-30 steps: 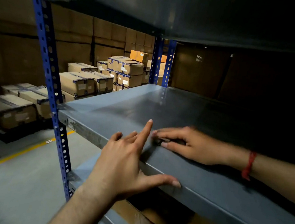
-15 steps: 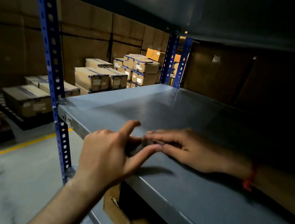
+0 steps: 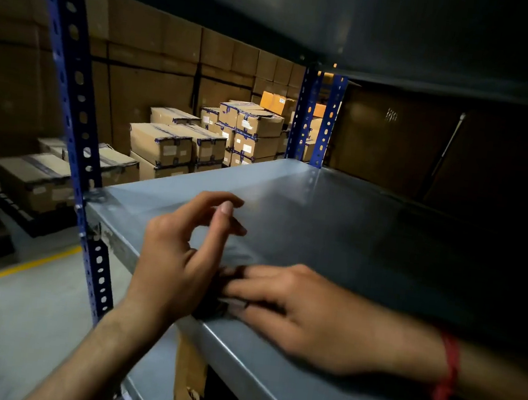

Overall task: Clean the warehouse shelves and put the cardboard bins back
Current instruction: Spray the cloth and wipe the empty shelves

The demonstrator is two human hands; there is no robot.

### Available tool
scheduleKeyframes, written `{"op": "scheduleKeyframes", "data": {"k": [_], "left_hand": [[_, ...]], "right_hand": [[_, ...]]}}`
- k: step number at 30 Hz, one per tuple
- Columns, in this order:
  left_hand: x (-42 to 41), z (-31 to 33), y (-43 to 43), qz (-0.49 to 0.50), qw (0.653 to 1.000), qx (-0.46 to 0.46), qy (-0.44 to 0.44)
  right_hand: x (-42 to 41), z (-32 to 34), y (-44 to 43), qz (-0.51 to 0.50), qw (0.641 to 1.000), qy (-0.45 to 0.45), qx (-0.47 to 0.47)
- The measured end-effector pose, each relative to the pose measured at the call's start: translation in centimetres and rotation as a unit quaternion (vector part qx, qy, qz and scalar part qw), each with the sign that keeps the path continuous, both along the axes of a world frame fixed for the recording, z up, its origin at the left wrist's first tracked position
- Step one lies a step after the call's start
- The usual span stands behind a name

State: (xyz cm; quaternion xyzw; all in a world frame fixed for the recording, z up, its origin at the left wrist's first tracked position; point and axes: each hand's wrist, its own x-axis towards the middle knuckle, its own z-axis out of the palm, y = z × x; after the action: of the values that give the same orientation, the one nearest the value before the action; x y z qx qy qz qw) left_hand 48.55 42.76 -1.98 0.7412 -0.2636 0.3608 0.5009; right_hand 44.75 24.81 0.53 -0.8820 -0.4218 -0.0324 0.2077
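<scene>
A grey metal shelf fills the middle of the view, bare on top. My right hand lies flat near the shelf's front edge. Its straight fingers press on a small dark thing, maybe a cloth, which is mostly hidden and blurred. My left hand hovers just left of it above the edge, with fingers loosely bent and thumb raised, holding nothing. A cardboard bin shows on the level below the shelf.
Blue perforated uprights stand at the front left and back. Another shelf hangs close overhead. Taped cartons sit on pallets across the aisle. A yellow line runs on the concrete floor.
My left hand has lifted off the shelf edge and its fingers have curled loosely. My right hand has slid toward the front edge with the dark thing under its fingers.
</scene>
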Motion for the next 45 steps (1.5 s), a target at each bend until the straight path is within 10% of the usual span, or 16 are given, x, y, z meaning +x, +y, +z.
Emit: {"op": "scheduleKeyframes", "data": {"k": [7, 14, 21, 27, 34, 41, 45], "left_hand": [[0.2, -0.6, 0.2, -0.062, 0.991, -0.116, -0.035], [-0.3, -1.0, 0.7, -0.005, 0.967, -0.218, -0.133], [1.9, -5.2, 4.9, 0.076, 0.994, -0.081, 0.016], [2.7, -6.8, 4.6, 0.058, 0.988, -0.14, -0.02], [3.3, -9.1, 6.8, 0.165, 0.985, -0.033, 0.046], [2.6, -8.6, 8.0, 0.125, 0.989, -0.042, 0.065], [2.2, -8.1, 8.5, 0.136, 0.987, -0.005, 0.091]], "right_hand": [[9.3, -0.3, -8.7, -0.299, 0.953, -0.034, 0.029], [0.9, 0.1, 4.1, 0.02, 1.0, -0.005, -0.005], [9.4, -0.1, -1.0, -0.239, 0.97, -0.036, 0.014], [3.0, -0.5, 7.2, 0.007, 0.999, -0.039, 0.011], [14.0, -0.5, 2.8, -0.208, 0.978, -0.023, -0.019], [8.8, -0.2, 10.8, -0.013, 1.0, 0.007, -0.011], [16.2, 0.1, 9.0, -0.129, 0.99, -0.004, -0.062]]}}
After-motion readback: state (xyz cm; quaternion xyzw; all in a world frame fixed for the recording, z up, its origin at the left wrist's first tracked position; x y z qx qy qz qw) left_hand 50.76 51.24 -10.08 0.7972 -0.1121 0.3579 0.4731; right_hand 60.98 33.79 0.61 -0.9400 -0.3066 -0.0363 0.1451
